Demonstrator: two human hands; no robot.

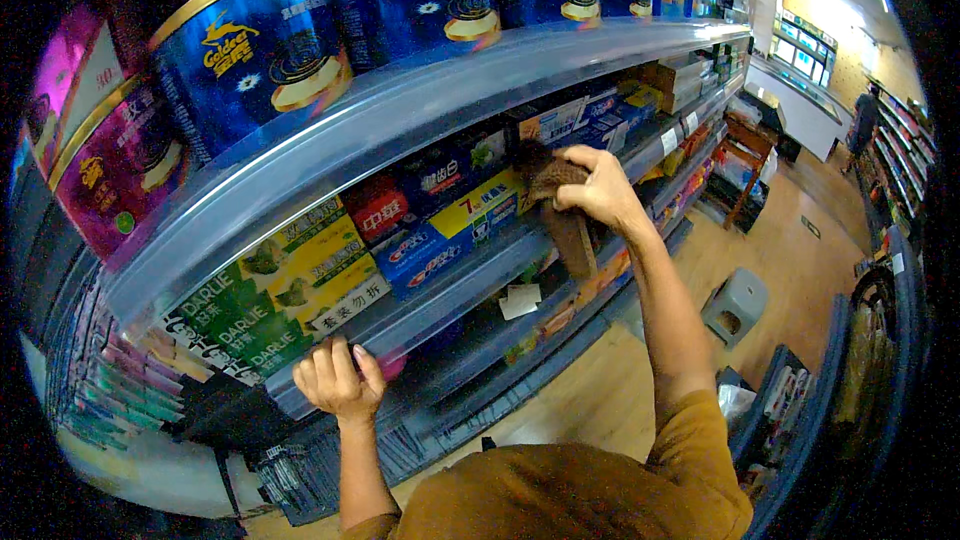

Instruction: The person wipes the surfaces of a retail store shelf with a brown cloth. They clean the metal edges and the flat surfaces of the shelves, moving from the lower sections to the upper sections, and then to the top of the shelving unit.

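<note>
My right hand point(596, 187) pinches a brown cloth point(571, 236), which hangs down over the front of the middle shelf. Behind it, part of the boxed goods is hidden. My left hand point(343, 379) has its fingers curled on the front edge point(465, 277) of that same shelf, near its left end. Between the hands stand stacked toothpaste boxes: green Darlie boxes point(247, 315), yellow boxes point(311, 259), a red box point(375, 215) and blue Crest boxes point(450, 244). A loose white paper tag point(520, 301) hangs below the shelf edge, left of the cloth.
Large blue tins point(247, 52) line the shelf above, with a purple package point(120, 172) at left. A grey plastic stool point(735, 305) stands on the wood-look floor point(795, 255). A wooden stand point(746, 165) is farther down the aisle. Another person point(864, 120) is by the far right shelves.
</note>
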